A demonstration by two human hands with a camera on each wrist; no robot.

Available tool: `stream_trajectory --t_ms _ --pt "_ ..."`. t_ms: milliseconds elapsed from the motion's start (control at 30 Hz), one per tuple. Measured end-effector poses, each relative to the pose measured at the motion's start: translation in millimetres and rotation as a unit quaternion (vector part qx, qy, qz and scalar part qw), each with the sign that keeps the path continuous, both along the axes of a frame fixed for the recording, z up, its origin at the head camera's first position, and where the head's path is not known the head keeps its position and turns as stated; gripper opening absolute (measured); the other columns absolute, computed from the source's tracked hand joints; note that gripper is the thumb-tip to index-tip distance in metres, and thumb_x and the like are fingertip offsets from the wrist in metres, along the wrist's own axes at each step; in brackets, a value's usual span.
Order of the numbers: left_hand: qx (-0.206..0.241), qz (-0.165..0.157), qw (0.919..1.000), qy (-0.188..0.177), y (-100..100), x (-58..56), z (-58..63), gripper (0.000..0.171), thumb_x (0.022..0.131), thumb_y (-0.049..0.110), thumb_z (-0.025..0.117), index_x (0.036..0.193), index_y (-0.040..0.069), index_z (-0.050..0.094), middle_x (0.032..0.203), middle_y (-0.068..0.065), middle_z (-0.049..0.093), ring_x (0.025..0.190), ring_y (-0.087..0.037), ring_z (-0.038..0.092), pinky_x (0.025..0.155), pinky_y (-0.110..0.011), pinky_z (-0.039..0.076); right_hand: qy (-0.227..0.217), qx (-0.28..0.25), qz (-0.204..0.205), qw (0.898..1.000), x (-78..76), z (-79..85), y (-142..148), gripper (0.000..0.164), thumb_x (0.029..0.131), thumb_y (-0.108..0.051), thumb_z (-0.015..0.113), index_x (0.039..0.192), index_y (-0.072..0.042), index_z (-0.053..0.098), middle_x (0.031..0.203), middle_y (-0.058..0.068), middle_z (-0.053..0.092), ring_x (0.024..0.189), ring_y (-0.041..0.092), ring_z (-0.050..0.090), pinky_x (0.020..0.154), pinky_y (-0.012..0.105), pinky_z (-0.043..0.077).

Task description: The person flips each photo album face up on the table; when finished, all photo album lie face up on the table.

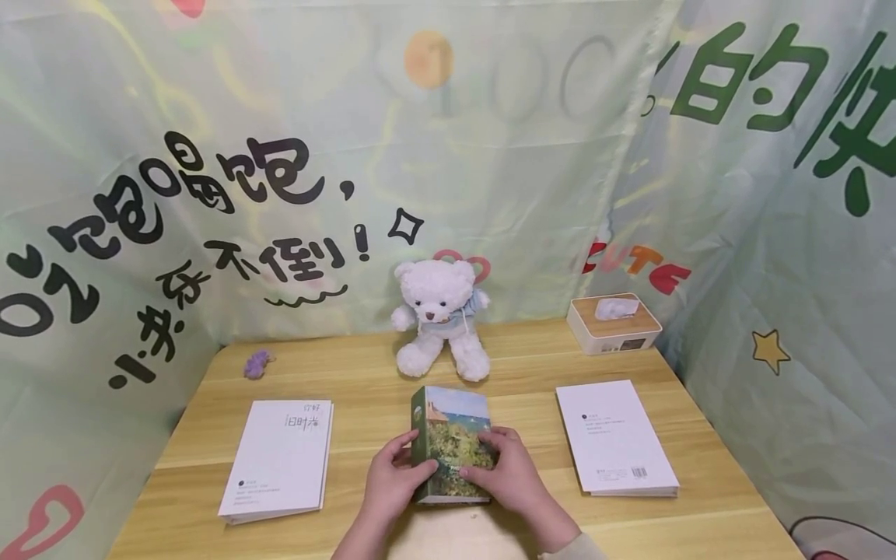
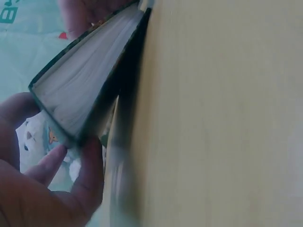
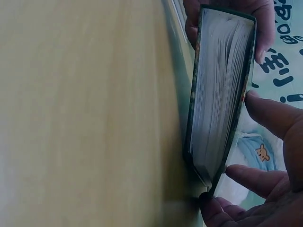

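Both hands hold a thick hardcover book (image 1: 458,447) with a painted landscape of sea and greenery on its cover and a dark green spine. My left hand (image 1: 396,476) grips the spine side, thumb over the lower left of the cover. On the opposite side my right hand (image 1: 512,473) holds the edge, its thumb on the lower right of the cover. In the left wrist view the page block (image 2: 87,71) shows between dark green covers, tilted over the table. The right wrist view shows the closed pages (image 3: 220,90), with fingertips along the cover edges.
One white book (image 1: 280,459) lies to the left and another white book (image 1: 617,439) to the right. Behind sit a white teddy bear (image 1: 442,311), a purple scrunchie-like item (image 1: 257,364) and a tissue box (image 1: 616,327). Printed curtains (image 1: 490,171) enclose the wooden table (image 1: 364,381).
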State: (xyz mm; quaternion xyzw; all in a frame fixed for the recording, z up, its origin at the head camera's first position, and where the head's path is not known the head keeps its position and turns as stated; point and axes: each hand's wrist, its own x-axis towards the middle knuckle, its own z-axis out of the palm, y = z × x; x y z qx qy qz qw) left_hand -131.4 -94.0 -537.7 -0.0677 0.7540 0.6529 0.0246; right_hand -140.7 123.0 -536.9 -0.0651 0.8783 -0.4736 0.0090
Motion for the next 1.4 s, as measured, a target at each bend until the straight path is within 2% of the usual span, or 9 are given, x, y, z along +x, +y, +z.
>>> stream_trajectory --t_ms 100,233,400,600,867,1000,1100,1233,1400 --pt "-0.047 -0.003 0.9989 0.005 -2 -1.4 0.0 0.062 0.08 0.006 0.086 0.136 -0.005 0.065 0.108 -0.015 0.069 0.092 -0.025 0.067 0.077 -0.034 0.06 0.001 0.004 -0.002 1.0 0.5 -1.1 -1 0.071 0.077 -0.028 0.096 0.129 0.011 0.067 0.14 0.036 0.052 0.124 0.054 0.057 0.105 0.065 0.049" --pt "-0.068 -0.002 0.9977 0.009 -3 -4.4 -0.3 0.058 0.078 0.003 0.084 0.133 -0.006 0.067 0.109 -0.015 0.067 0.092 -0.025 0.066 0.08 -0.037 0.06 0.01 0.021 -0.003 1.0 1.0 -1.9 -3 0.072 0.075 -0.027 0.097 0.128 0.012 0.068 0.138 0.034 0.054 0.123 0.051 0.059 0.105 0.063 0.05" --pt "-0.041 -0.007 0.9991 0.001 -3 -4.4 -2.0 0.062 0.08 0.001 0.082 0.138 -0.007 0.063 0.118 -0.024 0.068 0.093 -0.029 0.071 0.079 -0.04 0.063 0.015 0.039 -0.002 0.999 0.9 -0.8 -4 0.072 0.074 -0.028 0.098 0.127 0.011 0.069 0.137 0.034 0.056 0.122 0.051 0.06 0.105 0.063 0.05" --pt "-0.011 -0.019 0.9997 0.013 -5 -2.5 -2.4 0.065 0.082 -0.003 0.078 0.142 -0.012 0.056 0.118 -0.033 0.07 0.096 -0.037 0.073 0.082 -0.044 0.064 0.016 0.058 0.007 0.998 -0.2 -0.9 -6 0.073 0.073 -0.031 0.098 0.127 0.009 0.07 0.137 0.034 0.056 0.122 0.051 0.06 0.105 0.062 0.05" --pt "-0.033 0.01 0.9994 -0.001 -6 0.4 -1.5 0.064 0.078 -0.003 0.075 0.138 -0.013 0.058 0.117 -0.029 0.071 0.099 -0.037 0.073 0.085 -0.047 0.063 0.028 0.061 0.024 0.997 2.2 -2.1 -6 0.068 0.072 -0.029 0.098 0.125 0.005 0.073 0.138 0.034 0.056 0.122 0.054 0.056 0.1 0.063 0.052" --pt "-0.038 0.012 0.9992 -0.007 -6 -0.6 -2.8 0.063 0.077 -0.003 0.075 0.137 -0.013 0.059 0.116 -0.027 0.072 0.1 -0.036 0.072 0.085 -0.047 0.063 0.031 0.066 0.021 0.997 3.2 -1.9 -6 0.067 0.071 -0.029 0.099 0.124 0.004 0.074 0.137 0.034 0.057 0.121 0.054 0.057 0.1 0.063 0.052" --pt "-0.045 0.019 0.9988 -0.003 -5 -1.4 -3.2 0.06 0.08 -0.002 0.077 0.135 -0.014 0.059 0.119 -0.027 0.07 0.105 -0.038 0.07 0.087 -0.047 0.062 0.024 0.054 0.029 0.998 2.8 -0.3 -4 0.064 0.073 -0.028 0.098 0.124 0.002 0.075 0.138 0.034 0.056 0.121 0.054 0.056 0.099 0.063 0.053" --pt "-0.066 0.032 0.9973 0.007 -3 -0.8 -2.2 0.059 0.084 0.003 0.081 0.135 -0.015 0.058 0.127 -0.03 0.066 0.117 -0.044 0.065 0.094 -0.05 0.059 0.015 0.005 0.054 0.998 1.2 2.3 2 0.056 0.08 -0.024 0.094 0.124 0.004 0.074 0.135 0.034 0.057 0.121 0.054 0.058 0.098 0.065 0.053" --pt "-0.091 0.013 0.9957 0.004 -3 -0.7 -1.6 0.066 0.085 0.009 0.083 0.138 -0.019 0.054 0.129 -0.034 0.064 0.117 -0.047 0.064 0.097 -0.054 0.058 0.013 -0.033 0.064 0.997 0.5 2.9 9 0.05 0.084 -0.017 0.091 0.124 0.008 0.072 0.132 0.032 0.059 0.121 0.053 0.059 0.098 0.066 0.053"
